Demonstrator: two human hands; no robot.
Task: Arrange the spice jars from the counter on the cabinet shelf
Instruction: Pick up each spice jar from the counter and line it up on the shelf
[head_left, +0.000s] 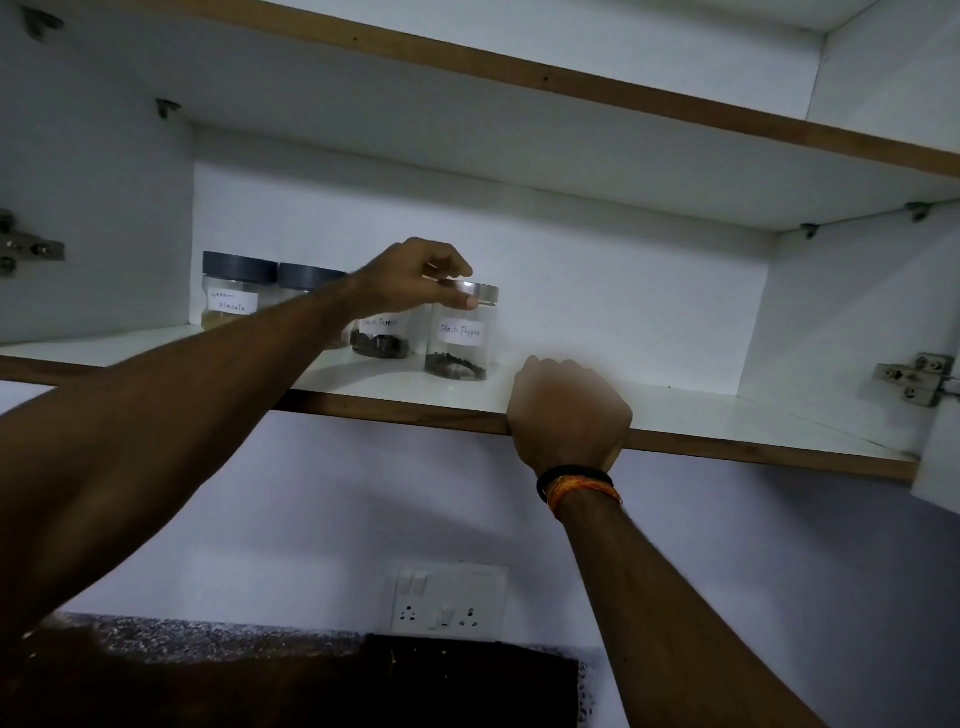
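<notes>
A person reaches up into an open white cabinet, seen from below. The landmark is the lower shelf (701, 410), a white board with a brown wooden front edge.

The left hand (415, 280) comes in from the lower left and grips the silver lid of a clear jar (460, 338) from above, fingers closed around the rim. This jar stands upright on the shelf, near its front edge and about midway along it. Its white label reads "Black Pepper", and dark peppercorns lie at the bottom.

Just behind and to the left of it on the shelf stands a second pepper jar (379, 335), partly hidden by the hand. Farther left, toward the back corner of the shelf, stand two jars with dark grey lids; the masala jar (231, 293) is the leftmost, and the other grey-lidded jar (309, 278) is mostly hidden by the forearm.

The right hand (569, 410) is closed over the shelf's front edge, to the right of the held jar. A black and orange wristband (576, 483) circles that wrist.

Below the shelf, a switch plate (449, 603) sits on the wall.
</notes>
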